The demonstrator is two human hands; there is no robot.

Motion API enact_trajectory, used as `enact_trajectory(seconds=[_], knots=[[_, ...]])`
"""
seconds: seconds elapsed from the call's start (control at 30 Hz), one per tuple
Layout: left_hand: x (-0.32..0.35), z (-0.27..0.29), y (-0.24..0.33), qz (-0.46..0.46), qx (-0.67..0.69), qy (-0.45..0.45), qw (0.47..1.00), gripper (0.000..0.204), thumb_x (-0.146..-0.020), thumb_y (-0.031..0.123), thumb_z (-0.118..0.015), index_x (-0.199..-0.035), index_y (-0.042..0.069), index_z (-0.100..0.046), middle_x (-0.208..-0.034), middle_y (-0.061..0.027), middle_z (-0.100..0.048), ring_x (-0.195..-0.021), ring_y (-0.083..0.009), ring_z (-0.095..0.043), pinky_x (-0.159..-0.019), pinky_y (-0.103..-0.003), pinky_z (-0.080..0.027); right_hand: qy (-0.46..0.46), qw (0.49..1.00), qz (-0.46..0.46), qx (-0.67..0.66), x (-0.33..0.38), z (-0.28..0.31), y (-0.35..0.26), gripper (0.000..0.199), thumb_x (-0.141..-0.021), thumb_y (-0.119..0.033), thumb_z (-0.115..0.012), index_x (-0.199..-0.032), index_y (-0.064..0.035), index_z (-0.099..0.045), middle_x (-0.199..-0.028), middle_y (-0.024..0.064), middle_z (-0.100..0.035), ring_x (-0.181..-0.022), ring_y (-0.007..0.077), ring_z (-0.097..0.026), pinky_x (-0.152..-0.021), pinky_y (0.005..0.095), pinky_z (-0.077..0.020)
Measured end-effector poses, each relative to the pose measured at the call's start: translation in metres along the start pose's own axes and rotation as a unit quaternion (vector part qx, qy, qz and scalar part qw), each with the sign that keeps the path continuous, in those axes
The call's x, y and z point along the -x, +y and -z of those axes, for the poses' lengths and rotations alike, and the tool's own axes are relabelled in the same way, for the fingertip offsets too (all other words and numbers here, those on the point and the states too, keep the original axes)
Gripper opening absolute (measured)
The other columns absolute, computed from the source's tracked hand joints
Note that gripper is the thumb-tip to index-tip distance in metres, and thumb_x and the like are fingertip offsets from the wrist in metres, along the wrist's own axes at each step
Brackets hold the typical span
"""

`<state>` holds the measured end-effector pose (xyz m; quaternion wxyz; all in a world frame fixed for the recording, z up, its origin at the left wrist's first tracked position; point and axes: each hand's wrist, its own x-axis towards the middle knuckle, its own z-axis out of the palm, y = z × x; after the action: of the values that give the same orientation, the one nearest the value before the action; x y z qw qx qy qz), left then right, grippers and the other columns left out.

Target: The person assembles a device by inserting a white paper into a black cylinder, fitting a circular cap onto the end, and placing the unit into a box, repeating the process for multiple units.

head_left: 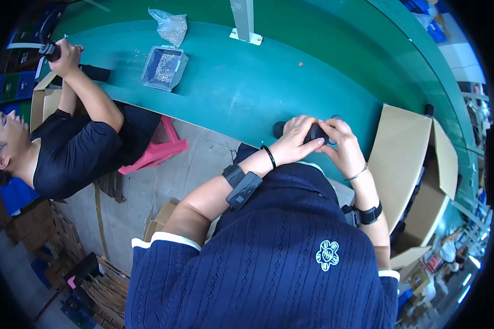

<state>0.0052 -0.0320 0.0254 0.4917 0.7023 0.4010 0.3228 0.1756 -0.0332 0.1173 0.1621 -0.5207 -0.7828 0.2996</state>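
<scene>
At the near edge of the green table, my left hand (296, 140) wraps round a black cylindrical part (316, 132). Its dark rounded end (279, 130) sticks out to the left, though I cannot tell whether both belong to one piece. My right hand (343, 143) closes on the same part from the right, thumb and fingers pressed near its ringed end. My fingers cover much of the part, so its exact kind stays hidden.
An open cardboard box (403, 159) with dark items stands close on my right. Farther left on the green table (230, 82) are a grey bin (148, 74) of small metal pieces and a clear bag (173, 28). A co-worker (74, 148) holds a black item near a pink stool (164, 148).
</scene>
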Motion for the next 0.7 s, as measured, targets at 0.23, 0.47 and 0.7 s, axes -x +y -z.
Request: enact_trajectory(seconds=[0.23, 0.47, 0.7], knots=[[0.0, -0.002, 0.0, -0.004, -0.01, 0.005, 1.0, 0.047, -0.088, 0.034, -0.058, -0.123, 0.005, -0.047, -0.118, -0.0164, -0.051, -0.113, -0.0356, -0.046, -0.097, -0.046, -0.033, 0.011, 0.998, 0.028, 0.056, -0.001, -0.002, -0.004, 0.059, -0.06, -0.005, -0.079, -0.115, 0.0021, -0.061, -0.108, 0.0149, -0.058, -0.098, 0.0316, -0.057, -0.085, 0.0377, -0.0485], [-0.001, -0.003, -0.001, -0.012, 0.009, 0.026, 1.0, 0.046, -0.086, 0.037, -0.061, -0.119, 0.006, -0.05, -0.115, -0.0161, -0.053, -0.11, -0.0356, -0.048, -0.096, -0.045, -0.032, 0.011, 0.998, 0.034, 0.056, -0.002, -0.003, -0.004, 0.06, -0.058, -0.008, -0.08, -0.114, 0.001, -0.062, -0.105, 0.0145, -0.059, -0.096, 0.0315, -0.057, -0.084, 0.0379, -0.0489], [0.001, 0.008, -0.006, 0.01, 0.057, -0.005, 0.998, 0.044, -0.086, 0.036, -0.06, -0.118, 0.007, -0.051, -0.113, -0.0155, -0.055, -0.11, -0.0345, -0.049, -0.096, -0.045, -0.032, 0.02, 0.999, 0.025, -0.03, -0.002, -0.009, 0.002, 0.061, -0.058, -0.012, -0.083, -0.115, 0.0003, -0.063, -0.106, 0.0143, -0.059, -0.096, 0.0304, -0.059, -0.083, 0.0363, -0.0492]])
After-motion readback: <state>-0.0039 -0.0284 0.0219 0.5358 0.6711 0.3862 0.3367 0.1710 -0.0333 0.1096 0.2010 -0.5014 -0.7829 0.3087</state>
